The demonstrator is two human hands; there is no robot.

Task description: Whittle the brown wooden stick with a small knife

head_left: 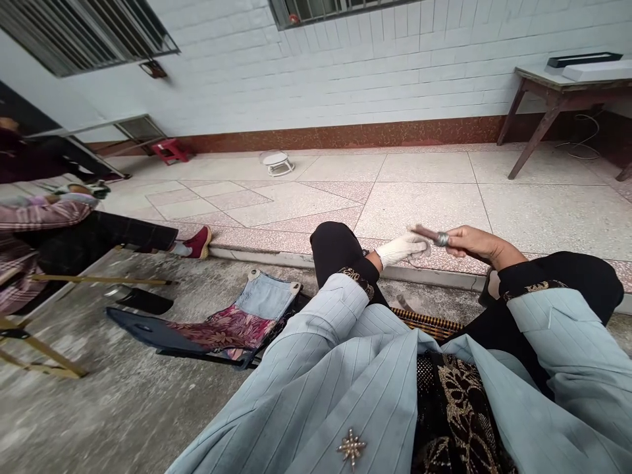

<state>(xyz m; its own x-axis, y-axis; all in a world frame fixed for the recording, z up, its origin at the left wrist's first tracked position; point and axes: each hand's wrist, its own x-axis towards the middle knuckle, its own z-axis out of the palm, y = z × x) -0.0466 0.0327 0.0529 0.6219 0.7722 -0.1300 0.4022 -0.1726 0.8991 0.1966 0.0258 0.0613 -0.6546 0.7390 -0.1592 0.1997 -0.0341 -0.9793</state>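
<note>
My left hand (401,250) wears a white knitted glove, and its fingers are closed at the far end of a brown stick (425,232). What lies inside those fingers is too small to make out. My bare right hand (471,242) grips the stick's other end, beside a coil of silvery wire (442,239) wound round it. Both hands are held between my knees, above the step edge. Below them, between my legs, a black and yellow woven basket-like thing (427,324) is partly hidden by my jacket.
A low folding chair (222,329) with denim and floral cloth stands to my left. Another person's leg with a red shoe (200,242) stretches out beyond it. A white stool (278,163), a red stool (171,151) and a wooden table (567,99) stand along the wall.
</note>
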